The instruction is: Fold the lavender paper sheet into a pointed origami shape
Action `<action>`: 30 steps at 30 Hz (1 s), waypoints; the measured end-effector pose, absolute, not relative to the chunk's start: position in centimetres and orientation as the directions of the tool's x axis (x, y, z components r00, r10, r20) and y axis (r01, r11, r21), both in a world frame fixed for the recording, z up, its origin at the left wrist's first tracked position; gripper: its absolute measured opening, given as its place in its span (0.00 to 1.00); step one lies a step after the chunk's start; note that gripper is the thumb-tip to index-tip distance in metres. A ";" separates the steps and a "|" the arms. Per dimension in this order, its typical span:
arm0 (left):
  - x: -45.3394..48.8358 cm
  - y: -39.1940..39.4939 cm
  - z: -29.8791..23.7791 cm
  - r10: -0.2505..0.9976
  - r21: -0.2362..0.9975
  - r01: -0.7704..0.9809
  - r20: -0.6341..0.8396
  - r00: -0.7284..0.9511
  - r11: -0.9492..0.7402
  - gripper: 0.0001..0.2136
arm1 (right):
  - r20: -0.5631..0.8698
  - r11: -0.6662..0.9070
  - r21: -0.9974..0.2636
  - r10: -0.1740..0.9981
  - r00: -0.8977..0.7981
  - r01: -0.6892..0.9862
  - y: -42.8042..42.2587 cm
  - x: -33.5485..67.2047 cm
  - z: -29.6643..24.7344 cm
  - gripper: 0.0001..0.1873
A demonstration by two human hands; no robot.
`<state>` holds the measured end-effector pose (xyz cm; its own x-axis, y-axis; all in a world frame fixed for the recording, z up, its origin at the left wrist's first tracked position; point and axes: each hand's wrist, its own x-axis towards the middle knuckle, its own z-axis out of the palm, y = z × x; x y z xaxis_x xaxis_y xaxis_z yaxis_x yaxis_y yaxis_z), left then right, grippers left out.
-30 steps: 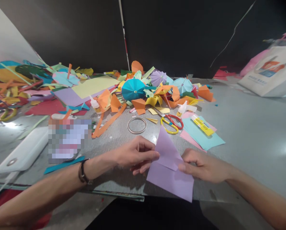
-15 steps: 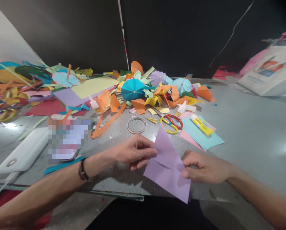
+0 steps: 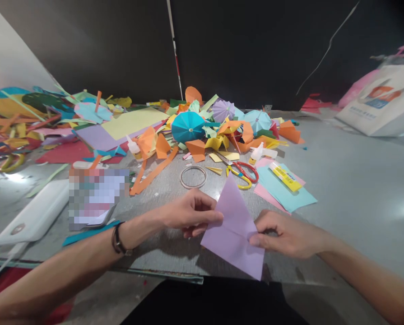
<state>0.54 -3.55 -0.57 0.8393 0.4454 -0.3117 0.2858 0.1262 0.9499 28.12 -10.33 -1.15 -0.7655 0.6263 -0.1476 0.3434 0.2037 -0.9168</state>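
A lilac paper sheet, folded along a crease, is held up as a diamond just above the grey table. My left hand pinches its left corner between thumb and fingers. My right hand grips its right side, with the fingertips on the paper. A dark bracelet circles my left wrist. Just beyond the sheet lie red-and-yellow-handled scissors and a clear tape ring. The lower part of the sheet hangs near the table's front edge.
A heap of coloured paper scraps and paper umbrellas fills the back of the table. A yellow glue stick lies on teal and pink sheets to the right. A white power bank and a pixelated patch are on the left.
The flap folded over the lilac sheet has opened out, leaving a flatter diamond with a crease. The sheet has shifted slightly left, and both hands have shifted their grip along it.
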 end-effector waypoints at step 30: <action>0.8 -4.5 -1.1 0.350 0.963 0.199 -0.252 0.902 0.180 0.19 | -0.206 0.188 -0.917 0.534 -0.820 0.352 -10.6 28.0 -0.7 0.31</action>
<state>0.78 -4.49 -1.15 0.9024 0.3497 -0.2517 0.1988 0.1805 0.9633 28.04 -10.57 -0.66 -0.8201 0.5340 -0.2058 0.3523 0.1875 -0.9169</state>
